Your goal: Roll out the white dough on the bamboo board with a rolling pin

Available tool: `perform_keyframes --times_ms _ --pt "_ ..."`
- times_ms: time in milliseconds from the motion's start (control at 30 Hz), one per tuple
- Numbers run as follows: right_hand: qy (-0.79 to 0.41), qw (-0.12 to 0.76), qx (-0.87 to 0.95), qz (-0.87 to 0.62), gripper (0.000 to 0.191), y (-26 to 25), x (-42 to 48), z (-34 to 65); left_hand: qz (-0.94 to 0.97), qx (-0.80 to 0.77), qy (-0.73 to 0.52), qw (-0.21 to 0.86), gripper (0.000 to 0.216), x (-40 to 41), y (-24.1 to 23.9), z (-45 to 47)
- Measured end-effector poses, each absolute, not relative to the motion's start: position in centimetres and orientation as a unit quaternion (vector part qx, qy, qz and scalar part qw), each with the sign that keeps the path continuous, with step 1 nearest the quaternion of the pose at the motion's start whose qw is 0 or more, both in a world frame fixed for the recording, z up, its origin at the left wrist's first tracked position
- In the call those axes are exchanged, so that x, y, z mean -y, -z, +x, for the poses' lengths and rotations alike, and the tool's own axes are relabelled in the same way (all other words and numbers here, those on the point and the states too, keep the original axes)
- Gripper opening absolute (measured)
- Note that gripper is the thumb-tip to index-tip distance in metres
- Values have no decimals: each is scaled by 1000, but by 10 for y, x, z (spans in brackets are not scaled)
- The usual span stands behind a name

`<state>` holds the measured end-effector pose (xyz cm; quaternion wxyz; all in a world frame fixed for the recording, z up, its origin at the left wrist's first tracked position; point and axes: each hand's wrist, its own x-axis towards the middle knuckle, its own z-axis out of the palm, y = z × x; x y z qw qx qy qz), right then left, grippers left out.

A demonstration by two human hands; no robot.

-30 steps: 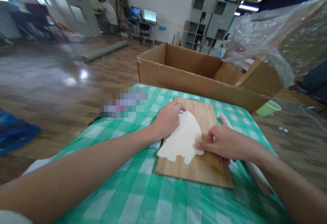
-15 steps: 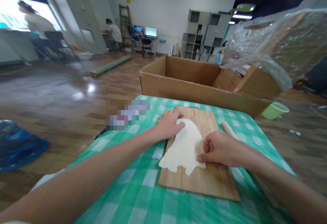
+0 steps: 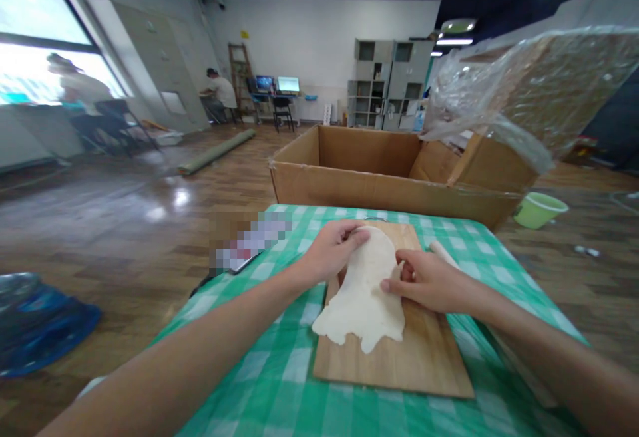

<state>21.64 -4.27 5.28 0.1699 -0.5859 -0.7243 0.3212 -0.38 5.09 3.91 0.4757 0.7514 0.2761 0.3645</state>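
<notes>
A flat sheet of white dough (image 3: 363,297) lies on a wooden cutting board (image 3: 409,364) on the green checked tablecloth (image 3: 279,384). My left hand (image 3: 329,251) grips the dough's far left edge and lifts it off the board. My right hand (image 3: 424,281) pinches the dough's right edge with thumb and fingers. A wooden rolling pin (image 3: 442,253) lies just right of the board, mostly hidden behind my right hand and arm.
A large open cardboard box (image 3: 379,187) stands right behind the table. Crumpled clear plastic (image 3: 524,91) hangs over its right side. A green bowl (image 3: 539,209) sits on the wooden floor, a blue bag (image 3: 34,324) lies at left. People are far off.
Both hands have pulled the dough's far edges up from the board, and the sheet has narrowed and bunched toward the middle. My head has tilted up slightly.
</notes>
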Motion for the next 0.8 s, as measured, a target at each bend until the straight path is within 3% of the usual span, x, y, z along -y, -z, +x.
perform_keyframes --times_ms 100,333,500,800 --pt "-436 192 702 -529 39 -45 39 215 728 -292 -396 477 29 -47 -38 -1" --pt "-640 226 582 -448 41 -39 42 209 621 -334 -496 507 32 -49 -30 0" --pt "-687 186 550 -436 38 -40 45 208 567 -346 -544 512 29 -52 -31 0" --pt "-723 86 535 -430 34 -38 42 225 616 -379 -524 450 29 -55 -18 -1"
